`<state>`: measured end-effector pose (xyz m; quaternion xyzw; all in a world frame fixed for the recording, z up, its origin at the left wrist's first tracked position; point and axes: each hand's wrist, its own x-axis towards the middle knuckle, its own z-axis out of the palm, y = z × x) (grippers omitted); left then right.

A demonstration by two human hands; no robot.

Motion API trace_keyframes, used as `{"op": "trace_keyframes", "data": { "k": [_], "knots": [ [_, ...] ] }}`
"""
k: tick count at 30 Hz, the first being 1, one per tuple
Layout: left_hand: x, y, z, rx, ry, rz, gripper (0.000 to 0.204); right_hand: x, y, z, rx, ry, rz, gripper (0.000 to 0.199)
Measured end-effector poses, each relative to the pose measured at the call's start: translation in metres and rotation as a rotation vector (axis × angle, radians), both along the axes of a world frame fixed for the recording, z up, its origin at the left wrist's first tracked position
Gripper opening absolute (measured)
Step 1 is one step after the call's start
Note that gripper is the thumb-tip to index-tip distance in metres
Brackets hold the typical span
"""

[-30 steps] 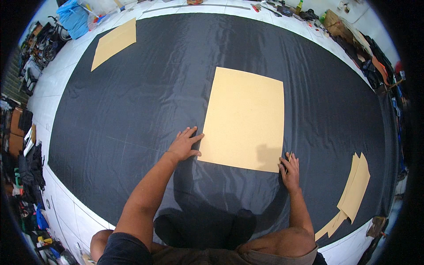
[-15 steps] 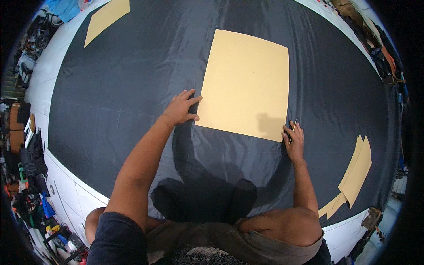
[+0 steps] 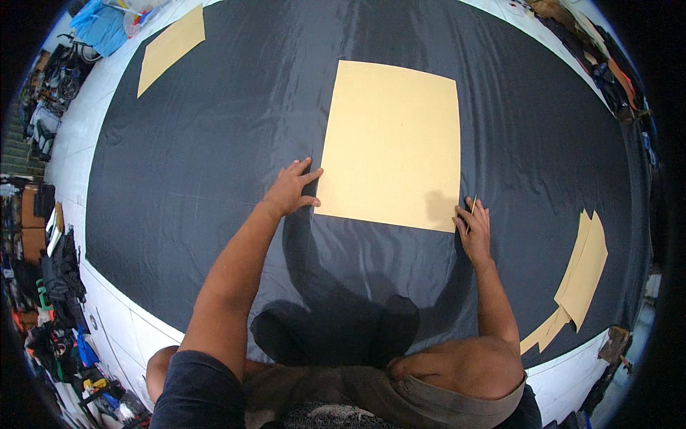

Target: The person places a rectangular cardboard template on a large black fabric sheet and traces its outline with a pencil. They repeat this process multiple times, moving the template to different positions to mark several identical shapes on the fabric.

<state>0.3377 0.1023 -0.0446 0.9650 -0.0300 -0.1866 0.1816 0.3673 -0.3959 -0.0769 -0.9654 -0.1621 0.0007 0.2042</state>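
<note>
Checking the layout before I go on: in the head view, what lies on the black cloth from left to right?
Small tan sheet at far left, then left hand, large tan sheet, right hand holding a thin stick, stack of tan pattern pieces at far right.

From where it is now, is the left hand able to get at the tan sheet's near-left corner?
Probably yes: the left hand lies flat on the black cloth beside the tan sheet, nothing between.

Bright overhead light, sheen on black fabric (image 3: 214, 179), person's shadow below; fisheye bend, dark corners.
</note>
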Motion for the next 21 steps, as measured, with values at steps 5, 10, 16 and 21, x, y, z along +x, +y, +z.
{"op": "trace_keyframes", "data": {
  "k": [5,10,16,21],
  "knots": [
    [0.001,0.002,-0.001,0.008,0.007,0.000,0.089,-0.002,0.002,-0.001,-0.028,-0.014,-0.015,0.034],
    [-0.002,0.005,0.002,-0.026,-0.028,0.000,0.088,-0.003,0.006,-0.004,-0.019,-0.040,-0.010,0.034],
    [0.001,0.004,-0.002,-0.041,-0.059,-0.014,0.088,-0.002,-0.010,-0.014,0.009,-0.101,0.014,0.033],
    [0.000,-0.001,-0.003,-0.050,0.000,0.053,0.088,0.001,-0.004,-0.008,0.006,-0.065,0.014,0.033]
  ]
}}
